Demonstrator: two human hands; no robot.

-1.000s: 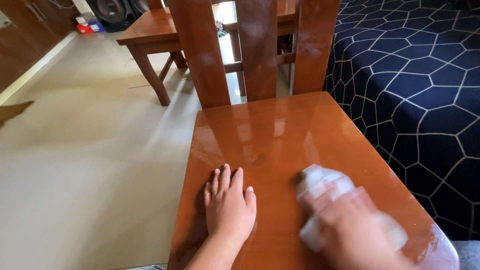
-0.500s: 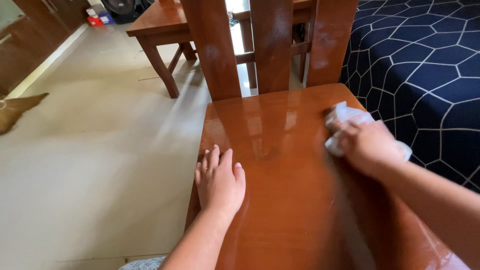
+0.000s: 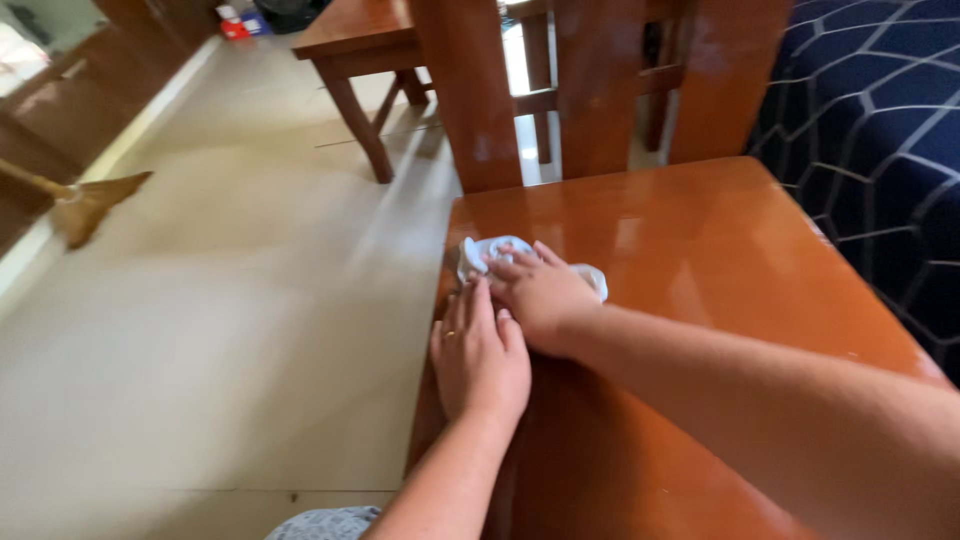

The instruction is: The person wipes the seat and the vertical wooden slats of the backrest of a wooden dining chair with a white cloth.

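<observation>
On the near-left edge of the glossy wooden chair seat (image 3: 700, 300), the left hand (image 3: 480, 355) lies flat, palm down, fingers together and extended, a ring on one finger. It holds nothing, just braces on the wood. Touching its fingertips, just beyond, the right hand (image 3: 540, 290) presses down on a crumpled white cloth (image 3: 480, 252), fingers curled over it; right forearm crosses the seat diagonally from the lower right. Cloth sits at the seat's left edge, near the back-left corner, partly hidden under the hand, one end showing by the wrist. Behind it, the chair's back slats (image 3: 470, 90) rise upright. Right of the seat: dark blue bedspread (image 3: 880, 110) with a pale hexagon pattern. Left: pale tiled floor (image 3: 220, 300). Farther back: wooden table (image 3: 355, 30), and a broom (image 3: 85, 200) at the far left wall.
</observation>
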